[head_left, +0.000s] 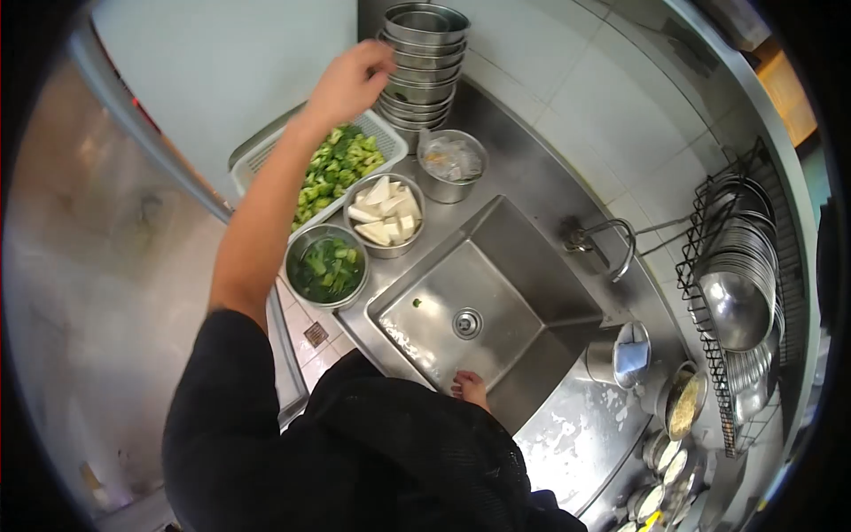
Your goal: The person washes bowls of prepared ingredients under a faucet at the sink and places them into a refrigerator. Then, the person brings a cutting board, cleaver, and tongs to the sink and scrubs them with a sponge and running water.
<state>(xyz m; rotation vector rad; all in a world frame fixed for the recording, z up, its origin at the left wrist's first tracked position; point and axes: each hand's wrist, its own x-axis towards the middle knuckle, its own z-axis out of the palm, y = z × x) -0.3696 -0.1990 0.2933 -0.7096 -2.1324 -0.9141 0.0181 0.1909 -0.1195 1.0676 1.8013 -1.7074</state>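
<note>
My left hand point(355, 82) is raised beside a tall stack of metal bowls point(425, 75), its fingers curled together. Whether it touches the stack or holds something small, I cannot make out. Below my left arm lies a pale plastic basket point(390, 146) of cut broccoli point(341, 168). Near it stand a bowl of white chunks point(386, 210) and a bowl of green leafy pieces in liquid point(328, 264). My right hand point(470, 387) is low over the near side of the steel sink point(505, 266), fingers loosely bent and apart, with nothing visible in them.
A metal pot with a clear plastic bag point(452, 164) stands behind the sink. The faucet point(612, 244) curves over its right side. A tilted metal container point(620, 355), several food bowls point(683, 408) and a wire rack point(709, 310) of metal bowls line the right.
</note>
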